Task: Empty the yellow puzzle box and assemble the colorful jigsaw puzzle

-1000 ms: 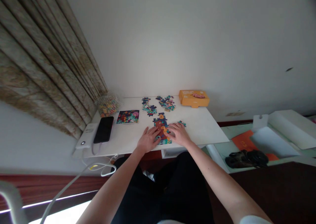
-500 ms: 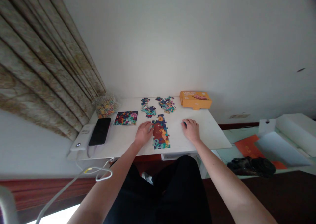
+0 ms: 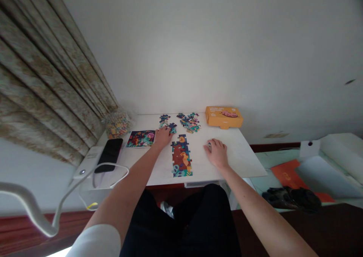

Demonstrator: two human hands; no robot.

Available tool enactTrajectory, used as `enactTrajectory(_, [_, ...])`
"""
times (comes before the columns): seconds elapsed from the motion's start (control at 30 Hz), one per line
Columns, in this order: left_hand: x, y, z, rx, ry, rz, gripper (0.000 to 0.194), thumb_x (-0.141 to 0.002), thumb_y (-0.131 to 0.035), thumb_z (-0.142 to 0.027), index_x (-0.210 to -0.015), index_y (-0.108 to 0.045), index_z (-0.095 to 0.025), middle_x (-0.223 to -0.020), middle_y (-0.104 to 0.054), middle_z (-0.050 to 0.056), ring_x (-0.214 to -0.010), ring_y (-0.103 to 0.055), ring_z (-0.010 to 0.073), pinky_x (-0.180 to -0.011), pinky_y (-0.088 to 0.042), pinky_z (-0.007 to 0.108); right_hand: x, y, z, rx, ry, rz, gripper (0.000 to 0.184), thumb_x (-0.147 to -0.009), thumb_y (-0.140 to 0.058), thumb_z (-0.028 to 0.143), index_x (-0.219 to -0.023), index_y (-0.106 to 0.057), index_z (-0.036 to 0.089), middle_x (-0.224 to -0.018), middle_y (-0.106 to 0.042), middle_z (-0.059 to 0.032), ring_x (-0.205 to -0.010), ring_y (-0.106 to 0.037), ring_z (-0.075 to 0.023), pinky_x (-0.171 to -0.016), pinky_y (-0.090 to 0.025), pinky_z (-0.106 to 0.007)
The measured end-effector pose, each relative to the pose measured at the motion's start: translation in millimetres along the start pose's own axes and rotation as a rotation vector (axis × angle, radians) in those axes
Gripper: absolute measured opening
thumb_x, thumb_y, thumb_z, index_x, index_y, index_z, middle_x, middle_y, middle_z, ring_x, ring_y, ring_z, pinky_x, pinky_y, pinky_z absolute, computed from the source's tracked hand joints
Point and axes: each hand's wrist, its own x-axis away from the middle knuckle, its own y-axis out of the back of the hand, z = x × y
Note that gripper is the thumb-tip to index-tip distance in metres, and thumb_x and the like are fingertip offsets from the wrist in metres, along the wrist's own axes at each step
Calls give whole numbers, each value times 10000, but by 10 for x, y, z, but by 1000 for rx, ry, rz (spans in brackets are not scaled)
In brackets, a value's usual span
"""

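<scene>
My left hand (image 3: 163, 137) reaches to the near edge of the left heap of loose puzzle pieces (image 3: 172, 126). Its fingers are stretched out over the pieces, and no piece looks lifted. On the right of the white table, my right hand (image 3: 217, 152) is closed with a small puzzle piece (image 3: 209, 144) at the thumb and fingertips. Between the two hands lies a joined strip of puzzle (image 3: 181, 157), with a brown middle, an orange figure and teal along its near edge. Beyond it is a second heap of loose pieces (image 3: 190, 121).
A picture card (image 3: 140, 138) lies left of my left hand. Further left are a black phone (image 3: 110, 153), a white box (image 3: 88, 160) and a clear bag of colourful bits (image 3: 117, 124). An orange puzzle box (image 3: 224, 117) stands at the back right. A white cable (image 3: 59, 208) hangs near my left arm.
My left hand has moved from beside the joined strip, away from me, to the left heap of loose pieces. My right hand stays in about the same place, still with its piece.
</scene>
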Motion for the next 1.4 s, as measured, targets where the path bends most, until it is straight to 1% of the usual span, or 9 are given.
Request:
enactTrajectory(0.17, [-109,44,68,-59,-6,23,377,-991,-454,-245,-1308,-655,-214,-1392,-633,173,-1283,-573,347,-1079,-401,542,-18,-8,29,-7,87,48,265,-1007,-519,348,-1179,-688,238,-1273,-699,-131,-1186,-577,-325,-1023,-377,-498])
enactTrajectory(0.33, [-238,129,133,-119,90,44,381,-967,-415,-153,-1250,-669,-123,-1332,-650,228,-1248,-587,363,-1069,-384,542,-28,-25,7,-39,111,59,307,-1024,-432,251,-1170,-702,245,-1290,-706,-117,-1195,-595,-298,-1041,-393,-486])
enactTrajectory(0.47, [-456,207,149,-62,160,0,339,-952,-475,-231,-1210,-677,-144,-1303,-666,192,-1212,-606,344,-1038,-428,492,-29,-13,10,-51,125,69,297,-1021,-447,254,-1167,-704,235,-1307,-695,-124,-1216,-593,-298,-1074,-385,-490])
enactTrajectory(0.63, [-874,205,173,58,251,-94,460,-958,-527,-395,-1326,-605,-132,-1351,-622,214,-1260,-582,363,-1069,-423,491,-26,-10,36,-24,79,57,268,-1012,-492,302,-1170,-693,222,-1319,-682,-144,-1241,-576,-322,-1105,-353,-548])
enactTrajectory(0.8, [-1216,59,208,167,485,2,591,-900,-663,-491,-1350,-571,-120,-1377,-598,274,-1319,-538,429,-1046,-436,545,-22,-28,40,-14,45,56,266,-1014,-508,350,-1167,-679,217,-1320,-675,-151,-1256,-569,-325,-1129,-339,-583])
enactTrajectory(0.93, [-1342,-21,213,190,428,9,479,-889,-701,-410,-1292,-610,-167,-1355,-624,246,-1313,-547,421,-1048,-412,609,-26,-32,39,-22,21,80,272,-1015,-514,361,-1188,-667,218,-1340,-660,-154,-1284,-561,-326,-1147,-327,-619])
enactTrajectory(1.13, [-1383,58,406,141,297,27,553,-815,-758,-431,-1295,-628,-189,-1380,-610,220,-1270,-585,426,-1047,-424,593,-28,-13,49,-28,19,84,281,-1015,-516,373,-1192,-661,212,-1353,-647,-162,-1299,-550,-332,-1159,-308,-644])
enactTrajectory(1.27, [-1368,100,550,102,358,49,494,-848,-686,-397,-1286,-656,-169,-1376,-621,235,-1286,-568,445,-1046,-428,599,-26,-21,52,-30,21,83,280,-1016,-511,375,-1183,-664,212,-1344,-649,-160,-1307,-541,-335,-1162,-295,-652])
enactTrajectory(1.4, [-1416,37,442,115,120,35,425,-891,-639,-331,-1295,-668,-203,-1431,-615,169,-1337,-549,367,-1135,-369,512,-23,-35,49,-38,21,74,276,-1017,-503,376,-1166,-672,217,-1334,-653,-160,-1302,-543,-341,-1159,-290,-664])
